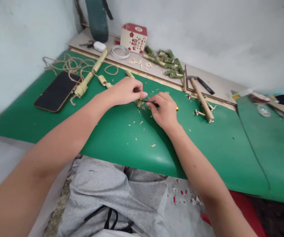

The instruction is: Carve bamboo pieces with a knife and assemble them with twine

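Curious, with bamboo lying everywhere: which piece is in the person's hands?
The short stub pinched by the left hand, where the tool in the right hand meets it. The long twine-wrapped stick and the green pile by the wall lie untouched.

Left hand point(126, 90), right hand point(164, 110) pinched close

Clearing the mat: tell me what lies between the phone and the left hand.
Head view: a long bamboo stick, its thick end amid twine, then a short bamboo piece, between phone and left hand.
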`<state>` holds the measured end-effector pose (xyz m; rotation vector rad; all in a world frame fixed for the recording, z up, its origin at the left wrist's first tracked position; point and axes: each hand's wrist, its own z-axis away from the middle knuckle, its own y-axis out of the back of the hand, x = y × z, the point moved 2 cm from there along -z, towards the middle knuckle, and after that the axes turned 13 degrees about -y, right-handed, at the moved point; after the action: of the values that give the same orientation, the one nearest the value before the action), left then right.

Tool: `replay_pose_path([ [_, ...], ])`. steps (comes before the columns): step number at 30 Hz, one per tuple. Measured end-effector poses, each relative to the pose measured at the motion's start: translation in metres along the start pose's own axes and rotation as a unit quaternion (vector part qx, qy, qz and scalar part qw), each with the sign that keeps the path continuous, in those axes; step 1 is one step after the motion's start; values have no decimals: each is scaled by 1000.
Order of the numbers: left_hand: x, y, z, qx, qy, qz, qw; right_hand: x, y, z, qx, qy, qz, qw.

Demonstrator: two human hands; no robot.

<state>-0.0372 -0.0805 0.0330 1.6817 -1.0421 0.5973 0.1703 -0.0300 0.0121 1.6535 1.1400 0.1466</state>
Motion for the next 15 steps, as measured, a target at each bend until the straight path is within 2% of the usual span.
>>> replay_pose_path([
  [4,-7,-2,0,49,25,67,996,8,8,-2,40,-24,-37,998],
  [7,-8,-4,2,52,35,90,994,9,13,-2,68,-35,-48,996],
  [11,-4,-10,2,63,37,128,989,7,14,-1,91,-26,-54,994],
  [15,3,-18,-1,105,51,187,975,9,16,1,122,-47,-62,989],
])
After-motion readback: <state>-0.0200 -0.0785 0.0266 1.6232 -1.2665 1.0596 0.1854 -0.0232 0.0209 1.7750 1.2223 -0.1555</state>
